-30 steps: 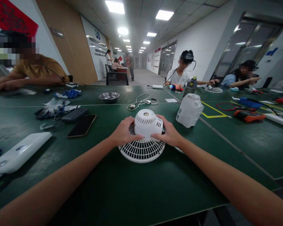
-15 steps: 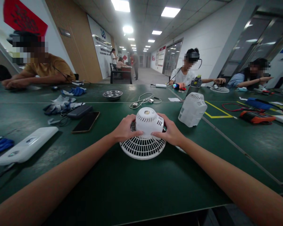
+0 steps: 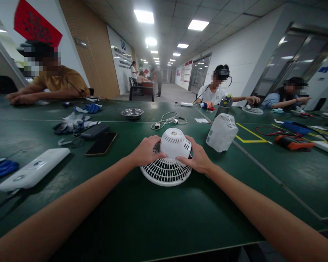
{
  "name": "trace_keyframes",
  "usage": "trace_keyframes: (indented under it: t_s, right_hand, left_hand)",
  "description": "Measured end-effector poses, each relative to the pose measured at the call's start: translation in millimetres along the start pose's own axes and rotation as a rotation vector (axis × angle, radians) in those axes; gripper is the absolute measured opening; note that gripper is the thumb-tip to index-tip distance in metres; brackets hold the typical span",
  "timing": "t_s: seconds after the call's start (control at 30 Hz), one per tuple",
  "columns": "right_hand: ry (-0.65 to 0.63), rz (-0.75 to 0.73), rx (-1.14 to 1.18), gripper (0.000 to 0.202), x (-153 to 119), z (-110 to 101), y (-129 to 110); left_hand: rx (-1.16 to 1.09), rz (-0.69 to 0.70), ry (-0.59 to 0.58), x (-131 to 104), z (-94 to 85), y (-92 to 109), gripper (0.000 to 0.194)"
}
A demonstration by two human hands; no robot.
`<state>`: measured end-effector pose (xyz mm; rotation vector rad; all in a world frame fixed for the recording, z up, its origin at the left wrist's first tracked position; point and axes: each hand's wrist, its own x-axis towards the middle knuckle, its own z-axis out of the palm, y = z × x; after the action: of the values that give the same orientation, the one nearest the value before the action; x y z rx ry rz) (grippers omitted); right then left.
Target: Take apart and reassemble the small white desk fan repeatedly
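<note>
A white fan head lies face down on the green table, its round grille underneath and the vented motor housing on top. My left hand grips the housing from the left, thumb across its front. From the right, my right hand grips the same housing, thumb also on the front. The fingers behind the housing are partly hidden. To the right stands a separate white plastic fan part with slots, apart from my hands.
Behind the fan lie a coiled white cable and a metal bowl. At left are a phone, a white power bank and gloves. An orange multimeter lies at right. Several people sit across the table.
The camera view has shifted slightly, so the whole scene sits a little lower. Both hands keep their hold on the fan head, with no clear movement.
</note>
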<state>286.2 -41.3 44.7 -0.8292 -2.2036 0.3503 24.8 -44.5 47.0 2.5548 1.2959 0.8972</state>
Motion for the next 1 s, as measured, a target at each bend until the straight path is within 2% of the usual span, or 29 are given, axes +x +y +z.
trace_keyframes:
  t_s: [0.13,0.23,0.3,0.37,0.7,1.0]
  right_hand:
    - [-0.069,0.003,0.013,0.089,-0.4,-4.2,-3.0]
    - [-0.149,0.026,0.106,0.088,-0.2,-4.6,-9.6]
    - [-0.179,0.027,0.123,0.089,-0.1,-3.4,-13.3]
    - [-0.195,0.016,0.124,0.09,0.2,-2.1,-15.1]
    - [-0.189,-0.006,0.103,0.087,2.0,-0.5,-18.5]
    - [-0.228,0.006,0.108,0.089,1.8,-2.8,-17.2]
  left_hand:
    - [-0.133,-0.021,0.022,0.1,-7.3,5.2,0.067]
    - [-0.247,0.036,-0.057,-3.8,-11.9,14.0,0.093]
    - [-0.261,0.071,-0.053,-6.2,-12.5,21.0,0.112]
    - [-0.251,0.089,-0.022,-7.0,-10.9,26.8,0.12]
    - [-0.168,0.09,0.08,-6.2,3.3,29.9,0.117]
    - [-0.163,0.11,0.03,-6.7,0.3,22.9,0.112]
